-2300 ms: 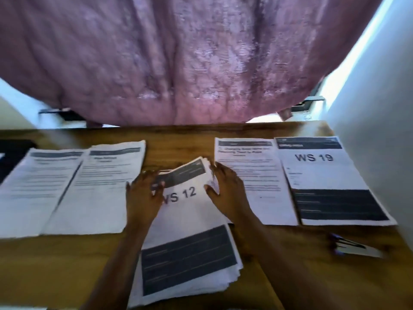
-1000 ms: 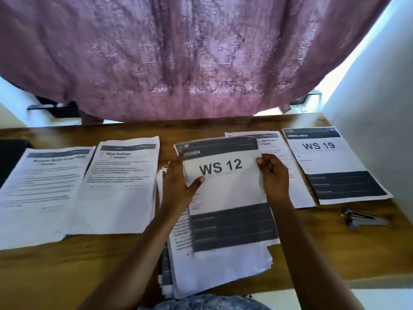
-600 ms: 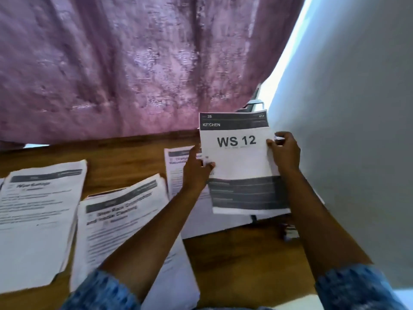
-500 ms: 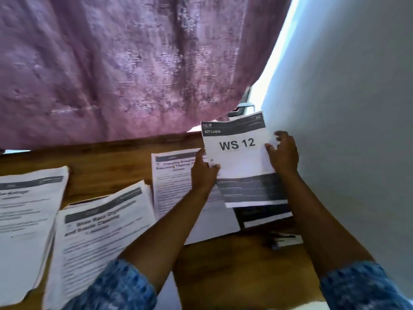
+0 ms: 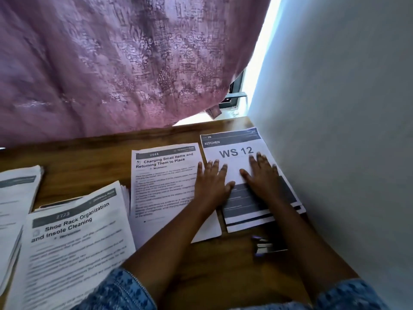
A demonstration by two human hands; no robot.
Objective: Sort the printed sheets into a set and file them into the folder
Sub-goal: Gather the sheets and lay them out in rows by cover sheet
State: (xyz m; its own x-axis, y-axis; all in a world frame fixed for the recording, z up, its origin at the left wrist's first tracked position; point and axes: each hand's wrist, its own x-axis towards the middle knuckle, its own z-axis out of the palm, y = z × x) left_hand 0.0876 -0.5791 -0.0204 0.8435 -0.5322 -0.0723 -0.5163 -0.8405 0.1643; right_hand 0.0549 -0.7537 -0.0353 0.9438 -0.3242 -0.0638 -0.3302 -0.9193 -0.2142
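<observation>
Fingers: straight and spread on both hands, flat on paper and curled round nothing. The left fingers [image 5: 215, 167] lie over the left edge of the WS 12 sheet [image 5: 232, 151]; the right fingers [image 5: 259, 159] lie on its white middle.
Left hand [image 5: 210, 186]: its palm bridges the WS 12 sheet and the Charging Small Items sheet [image 5: 165, 175] just beside it.
Right hand [image 5: 263, 180]: palm down, wholly on the WS 12 sheet.
Where the sheet is: on top of a small pile at the far right of the worktop [image 5: 201, 265], close to the wall [image 5: 335, 108].
Why held so: likely to flatten the sheet and square it with the ones under it, so like pages stay together as a set.
Sheets under it: at least two stepped lower edges show, so the pile is not yet flush.
Paper groups: four. They are the WS pile, the Charging Small Items sheet, the Shoe Rack stack [image 5: 73, 242] and a far-left stack [image 5: 15, 198].
Hands: two.
Small tool: one, blurred, perhaps a stapler [image 5: 266, 247], near the right forearm.
Folder: none plainly in view.
Backdrop: one purple curtain [image 5: 111, 63] behind the worktop.
</observation>
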